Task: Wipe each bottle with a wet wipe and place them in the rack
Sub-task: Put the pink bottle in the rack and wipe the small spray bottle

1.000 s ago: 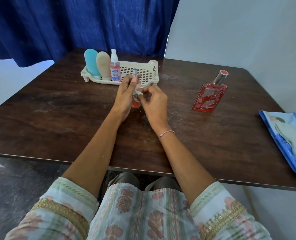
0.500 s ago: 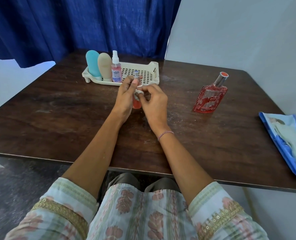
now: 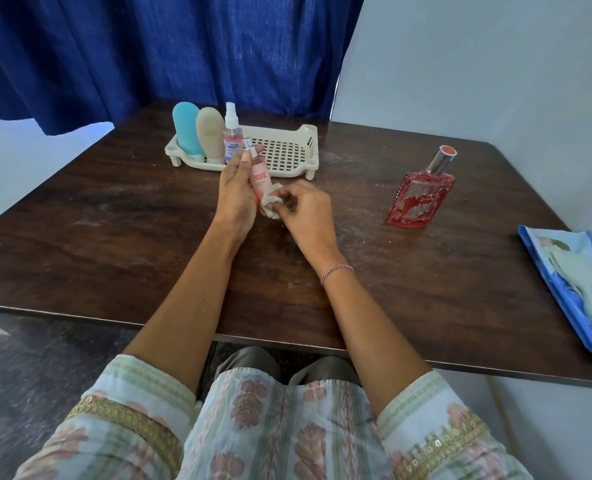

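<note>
Hands met over the table point(image 3: 114, 220); the left hand point(image 3: 234, 195) gripped the pink bottle point(image 3: 260, 176) along its side, cap tilted away from the body; the right hand point(image 3: 308, 216) pinched the wipe point(image 3: 269, 206), bunched against the bottle's lower end. This bottle's wipe-down was, I judged, the step in hand. To do it well the left hand would have to turn the bottle while the wipe ran up its length, since the side under the left palm and the cap looked out of the wipe's reach; a firm but light hold seemed wise, as a slim damp bottle could slip.

Just beyond the left fingertips stood the rack point(image 3: 309, 143); its end on the left-hand side held a blue tube point(image 3: 185, 131), a beige tube point(image 3: 211, 136) and a spray point(image 3: 233, 138), upright in a close row; its slotted floor showed beyond the right hand, room enough, I judged, for the pink bottle beside the spray. The way from hands to rack was short, and only the spray stood close to it, right behind the cap; a careless reach might tip it.

Well off to the right of the right hand stood a red bottle point(image 3: 421, 199), upright on the table and not yet in the rack, likely next in turn; farther right, at the table's edge, lay the wipe pack point(image 3: 571, 282).
</note>
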Available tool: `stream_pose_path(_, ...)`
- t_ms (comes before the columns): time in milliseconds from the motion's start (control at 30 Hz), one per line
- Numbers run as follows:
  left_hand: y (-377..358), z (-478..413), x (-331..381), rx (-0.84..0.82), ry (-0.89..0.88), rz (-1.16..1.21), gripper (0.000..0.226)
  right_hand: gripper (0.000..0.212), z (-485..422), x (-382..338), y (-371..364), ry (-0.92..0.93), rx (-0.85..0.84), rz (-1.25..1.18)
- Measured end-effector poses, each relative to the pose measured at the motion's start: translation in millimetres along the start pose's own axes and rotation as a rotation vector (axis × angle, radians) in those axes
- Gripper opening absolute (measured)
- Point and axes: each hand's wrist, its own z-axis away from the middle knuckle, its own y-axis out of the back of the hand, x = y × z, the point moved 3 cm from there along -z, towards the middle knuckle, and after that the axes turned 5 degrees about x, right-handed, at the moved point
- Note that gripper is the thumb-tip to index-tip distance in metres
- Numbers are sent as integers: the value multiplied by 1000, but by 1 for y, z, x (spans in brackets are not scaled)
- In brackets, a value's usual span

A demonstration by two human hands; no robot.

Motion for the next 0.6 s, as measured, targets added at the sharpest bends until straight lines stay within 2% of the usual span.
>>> stream_pose_path(167,-5,3,-9,-201,193,26,28,17,-3,0,12,17,216,-110)
stream_pose_path(300,-7,3,-11,-245,226,48,28,19,-5,1,14,24,251,-126)
stream_pose_path(400,-2,1,-6,-190,182,21,35,18,-4,3,10,43,183,-131)
stream_pose_path(600,13,-8,5,-20,70,62,33,22,-2,2,1,28,-75,-155)
